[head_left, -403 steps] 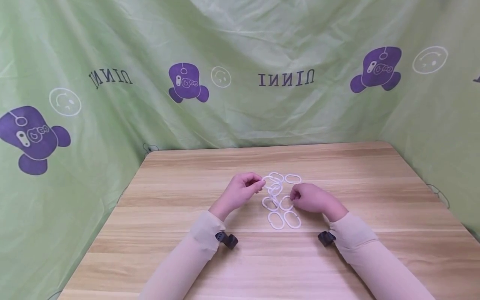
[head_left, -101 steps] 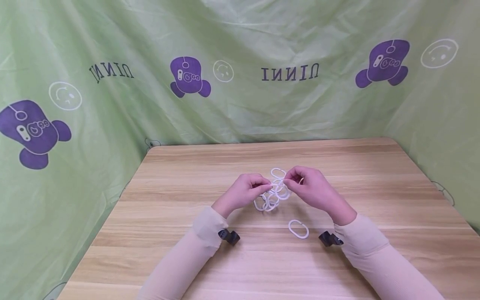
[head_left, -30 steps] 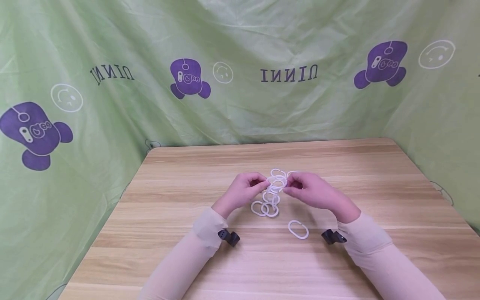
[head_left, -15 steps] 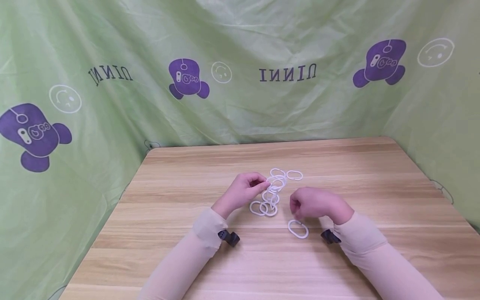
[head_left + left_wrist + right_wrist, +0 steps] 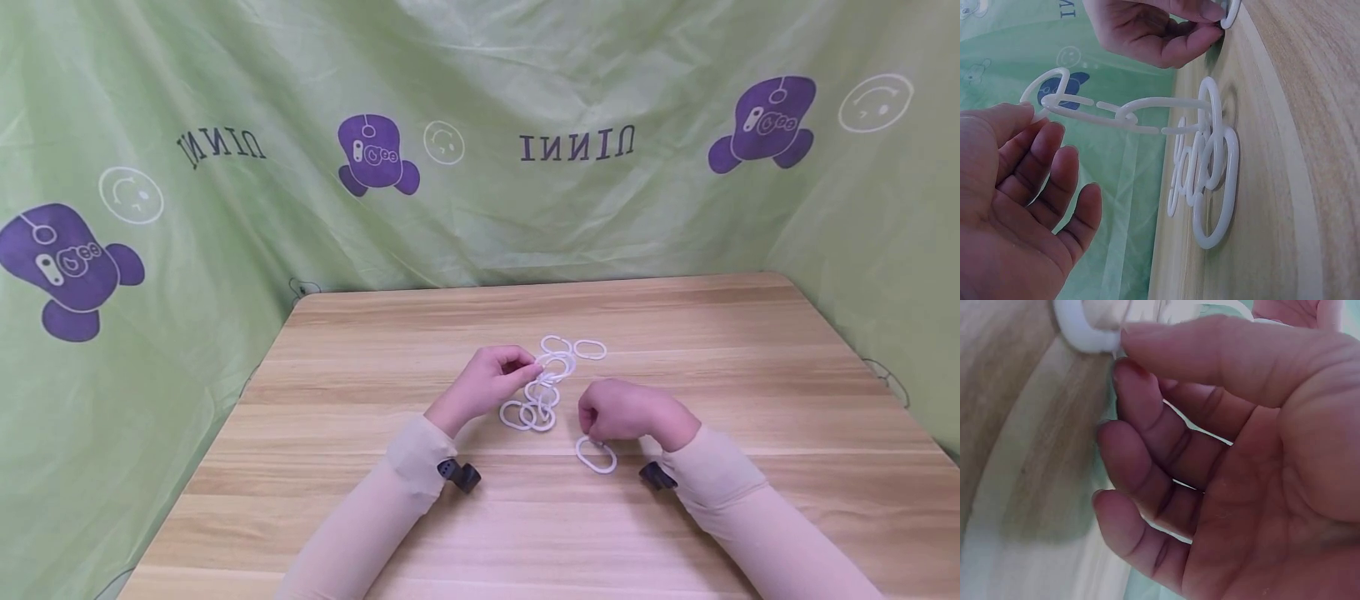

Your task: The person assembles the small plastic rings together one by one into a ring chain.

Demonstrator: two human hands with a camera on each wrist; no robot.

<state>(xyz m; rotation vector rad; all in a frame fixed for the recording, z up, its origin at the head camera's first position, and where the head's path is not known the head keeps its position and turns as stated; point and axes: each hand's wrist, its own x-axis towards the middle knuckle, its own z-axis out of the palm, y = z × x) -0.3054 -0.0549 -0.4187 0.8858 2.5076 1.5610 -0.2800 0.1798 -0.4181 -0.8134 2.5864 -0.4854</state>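
Note:
My left hand (image 5: 495,382) pinches the end link of a chain of white oval plastic links (image 5: 1091,119) between thumb and fingertips. From there the chain slopes down to the table, where several of its links lie in a small heap, as the left wrist view shows. Nearer the table's front, my right hand (image 5: 628,410) pinches one end of a single white link (image 5: 603,472), apart from the chain. In the right wrist view, thumb and index finger meet at the end of that link (image 5: 1079,332); the other fingers curl loosely.
Behind the chain lies a loose white link (image 5: 590,358), with another white link (image 5: 556,337) beside it, close to the chain. The wooden table (image 5: 360,350) is bordered at the back and sides by a green printed curtain (image 5: 480,225).
My right hand has left the upper chain, moved toward the front of the table and taken hold of the single link. My left hand keeps its pinch in nearly the same place.

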